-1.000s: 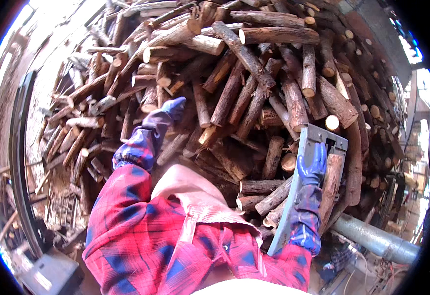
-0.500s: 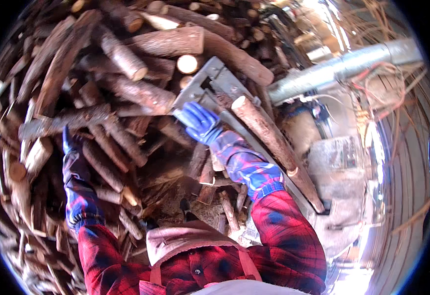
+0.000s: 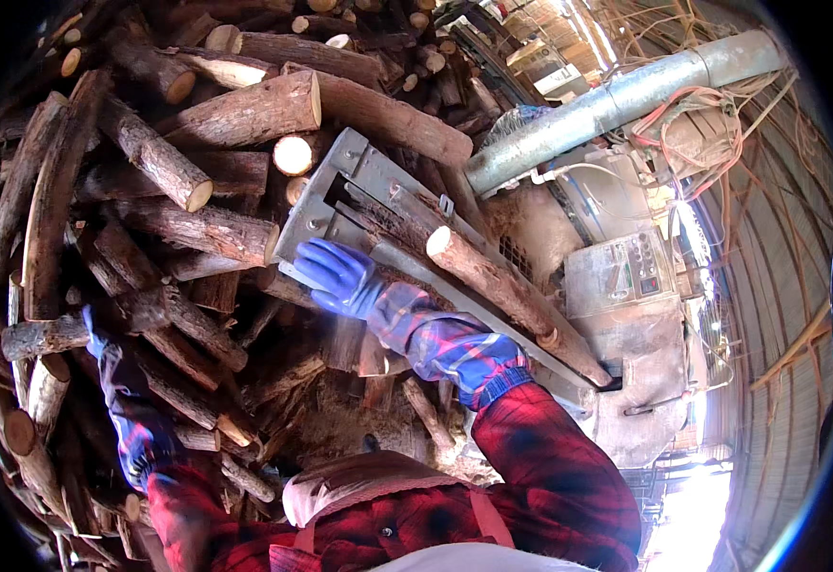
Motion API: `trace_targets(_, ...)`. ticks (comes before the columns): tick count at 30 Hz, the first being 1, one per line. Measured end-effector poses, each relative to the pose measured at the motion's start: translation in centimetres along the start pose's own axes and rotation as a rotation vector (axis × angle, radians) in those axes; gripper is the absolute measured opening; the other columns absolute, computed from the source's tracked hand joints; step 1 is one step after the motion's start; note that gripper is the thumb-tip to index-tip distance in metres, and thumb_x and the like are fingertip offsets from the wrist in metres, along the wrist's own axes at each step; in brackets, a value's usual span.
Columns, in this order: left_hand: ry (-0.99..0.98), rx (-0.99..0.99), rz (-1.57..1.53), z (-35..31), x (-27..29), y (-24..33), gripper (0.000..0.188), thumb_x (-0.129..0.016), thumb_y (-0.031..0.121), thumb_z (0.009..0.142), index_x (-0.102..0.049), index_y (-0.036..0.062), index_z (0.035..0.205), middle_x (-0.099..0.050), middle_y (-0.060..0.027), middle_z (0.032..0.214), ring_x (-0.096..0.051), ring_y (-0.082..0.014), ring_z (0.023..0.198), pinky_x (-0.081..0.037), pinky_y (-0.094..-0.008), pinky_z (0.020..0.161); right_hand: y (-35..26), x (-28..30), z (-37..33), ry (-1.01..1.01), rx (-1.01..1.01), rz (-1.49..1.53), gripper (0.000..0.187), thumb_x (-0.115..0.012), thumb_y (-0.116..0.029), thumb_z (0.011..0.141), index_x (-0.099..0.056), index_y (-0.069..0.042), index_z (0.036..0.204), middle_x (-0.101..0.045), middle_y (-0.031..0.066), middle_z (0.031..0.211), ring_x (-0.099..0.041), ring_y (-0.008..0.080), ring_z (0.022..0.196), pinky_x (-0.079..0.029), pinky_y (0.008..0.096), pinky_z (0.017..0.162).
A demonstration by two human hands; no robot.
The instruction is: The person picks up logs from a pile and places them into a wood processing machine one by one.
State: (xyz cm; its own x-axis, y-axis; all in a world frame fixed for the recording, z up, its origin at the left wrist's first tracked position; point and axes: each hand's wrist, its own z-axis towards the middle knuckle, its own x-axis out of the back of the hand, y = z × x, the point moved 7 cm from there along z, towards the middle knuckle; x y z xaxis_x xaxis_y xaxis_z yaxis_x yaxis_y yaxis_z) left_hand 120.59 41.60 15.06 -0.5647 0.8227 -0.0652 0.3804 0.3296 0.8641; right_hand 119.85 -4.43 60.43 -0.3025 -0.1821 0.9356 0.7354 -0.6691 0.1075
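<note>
In a chute-like metal trough (image 3: 393,257) at centre right lies a long peeled-end log (image 3: 502,286), sloping down toward the machine. My right hand (image 3: 335,276), in a blue glove, rests on the trough's near edge with its fingers stretched out, holding nothing. At the left, my left hand (image 3: 94,334), also gloved in blue, closes on a bark-covered log (image 3: 45,338) from its near side. Part of that hand is blurred, and some fingers are hidden. A thick log (image 3: 197,229) in the pile ends right by the trough's corner.
A large heap of logs (image 3: 245,110) fills the left and far side. To the right stand a dusty machine with a control panel (image 3: 617,272), a thick metal pipe (image 3: 626,100) and tangled cables (image 3: 702,124). Loose wood pieces (image 3: 426,410) lie near my feet.
My view has shifted, so the pile and trough sit lower and further left. My right hand stays at the trough's edge and my left hand at the same log.
</note>
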Motion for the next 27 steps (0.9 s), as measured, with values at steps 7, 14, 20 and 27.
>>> trace_targets(7,-0.443,0.066,-0.578,-9.0,-0.5,-1.1,0.048,-0.057,0.028,0.099,-0.054,0.0023,0.139,-0.062,-0.0101,0.129,-0.058,-0.0248,0.116,-0.047,-0.0393,0.101,-0.2,1.1,-0.7,0.074,0.042,-0.023,0.067,-0.071,-0.023,0.072,-0.056,-0.014,0.137,-0.053,0.0104,0.141,-0.055,0.0307,0.126,-0.045,0.0432,0.108)
trace_targets(14,-0.374,0.287,-0.841,-31.6,-4.7,-4.2,0.045,-0.061,0.032,0.097,-0.06,0.0015,0.13,-0.062,-0.0114,0.128,-0.058,-0.0274,0.115,-0.044,-0.0421,0.106,0.3,-0.4,-1.2,0.144,0.117,-0.05,0.075,-0.074,-0.028,0.066,-0.055,-0.019,0.139,-0.051,0.0103,0.143,-0.05,0.0298,0.131,-0.041,0.044,0.11)
trace_targets(20,-0.229,0.202,-0.754,-46.1,-6.6,-1.8,0.04,-0.067,0.026,0.093,-0.063,0.0036,0.126,-0.068,-0.0109,0.117,-0.064,-0.0252,0.107,-0.05,-0.041,0.099,-9.2,2.0,-7.1,0.084,-0.065,0.436,0.095,-0.079,-0.051,0.075,-0.04,0.0,0.145,-0.04,0.0254,0.148,-0.039,0.0398,0.137,-0.03,0.0484,0.116)
trace_targets(27,-0.468,-0.126,-0.612,-58.1,-18.5,8.1,0.031,-0.068,0.028,0.09,-0.059,0.0056,0.109,-0.057,0.0004,0.085,-0.054,-0.0116,0.072,-0.046,-0.0262,0.067,-16.5,2.3,-22.0,-0.374,-0.535,2.065,0.096,-0.084,-0.025,0.079,-0.027,-0.005,0.154,-0.049,0.0105,0.142,-0.048,0.0211,0.129,-0.039,0.0379,0.109)
